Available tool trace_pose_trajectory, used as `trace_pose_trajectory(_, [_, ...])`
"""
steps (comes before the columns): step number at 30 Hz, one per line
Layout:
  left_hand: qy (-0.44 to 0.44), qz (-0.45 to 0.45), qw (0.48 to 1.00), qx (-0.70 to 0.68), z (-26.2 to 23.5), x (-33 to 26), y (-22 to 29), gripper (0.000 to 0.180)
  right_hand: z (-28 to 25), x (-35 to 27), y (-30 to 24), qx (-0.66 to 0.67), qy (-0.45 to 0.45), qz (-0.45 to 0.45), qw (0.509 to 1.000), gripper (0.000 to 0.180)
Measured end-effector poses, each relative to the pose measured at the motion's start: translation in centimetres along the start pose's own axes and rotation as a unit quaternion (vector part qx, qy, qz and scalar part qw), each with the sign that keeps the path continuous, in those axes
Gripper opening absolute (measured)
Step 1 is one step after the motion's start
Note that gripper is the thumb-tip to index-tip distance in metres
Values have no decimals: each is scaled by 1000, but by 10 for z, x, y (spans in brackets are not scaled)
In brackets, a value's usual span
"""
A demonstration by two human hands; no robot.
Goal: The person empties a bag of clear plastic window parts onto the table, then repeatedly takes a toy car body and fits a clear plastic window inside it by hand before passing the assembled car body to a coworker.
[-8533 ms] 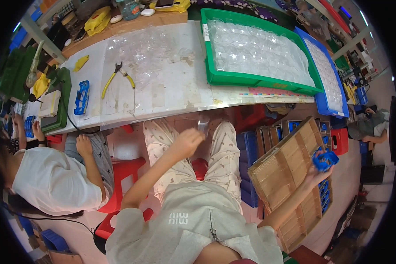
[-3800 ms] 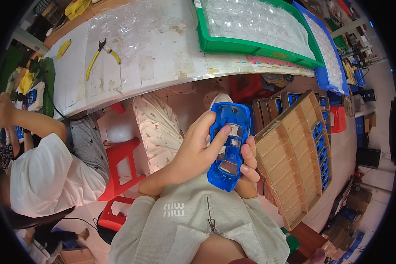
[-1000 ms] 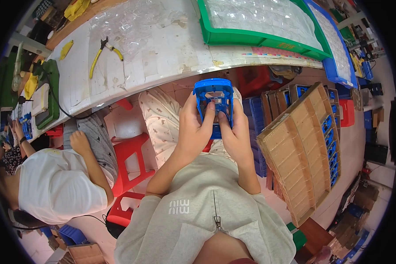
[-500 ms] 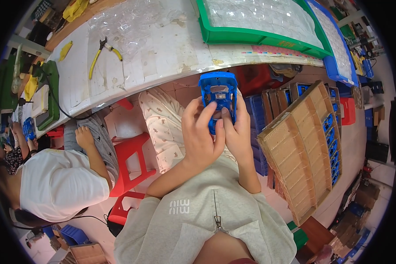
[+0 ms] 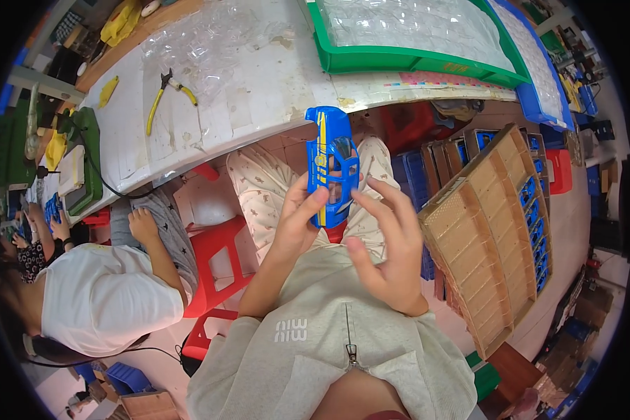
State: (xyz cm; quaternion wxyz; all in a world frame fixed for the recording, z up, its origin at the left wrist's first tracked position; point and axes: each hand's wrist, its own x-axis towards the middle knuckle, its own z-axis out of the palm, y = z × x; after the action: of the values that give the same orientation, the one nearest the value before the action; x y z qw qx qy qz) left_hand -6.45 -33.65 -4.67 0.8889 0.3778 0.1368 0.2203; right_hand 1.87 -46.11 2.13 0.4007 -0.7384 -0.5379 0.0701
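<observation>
A blue plastic toy car body (image 5: pixel 332 164) with a yellow stripe is turned on its side above my lap. My left hand (image 5: pixel 295 222) grips it by its lower end, thumb along the side. My right hand (image 5: pixel 388 245) is just right of the car, fingers spread, fingertips barely off it. Below me are my patterned trousers and a grey zip top.
A white worktable (image 5: pixel 259 91) carries yellow-handled pliers (image 5: pixel 162 94), a clear plastic sheet and a green tray (image 5: pixel 413 42) of clear blister cells. A cardboard divider crate (image 5: pixel 500 231) with blue car bodies stands at my right. A person in a white shirt (image 5: pixel 101 297) sits at my left on a red stool.
The car was held upright by both hands in front of me. It is now rolled onto its side in my left hand alone, and my right hand has come off it and opened.
</observation>
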Motion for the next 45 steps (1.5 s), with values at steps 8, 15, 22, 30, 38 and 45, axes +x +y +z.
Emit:
trace_pose_trajectory(8, [-22, -56, 996, -69, 0, -6, -10, 71, -3, 17, 6, 37, 20, -98, 994, 44])
trace_pose_trajectory(15, [-11, -55, 984, -168, -2, -6, -14, 58, 1, 22, 15, 84, 84, -138, 983, 35])
trace_pose_trajectory(22, [-111, -80, 969, -207, -12, -1, -16, 60, 8, 4, 26, 306, -16, -201, 931, 28])
trace_pose_trajectory(30, [-1, 2, 998, -65, 7, -4, -14, 47, 4, 19, 21, -34, 5, -205, 978, 26])
trace_pose_trajectory(38, [9, 11, 999, -42, 1, -6, -7, 48, -2, 14, 18, 173, 65, -202, 962, 19])
trace_pose_trajectory(45, [370, 236, 778, 449, -114, 7, 95, 30, -47, 18, -31, 572, 2, -255, 779, 16])
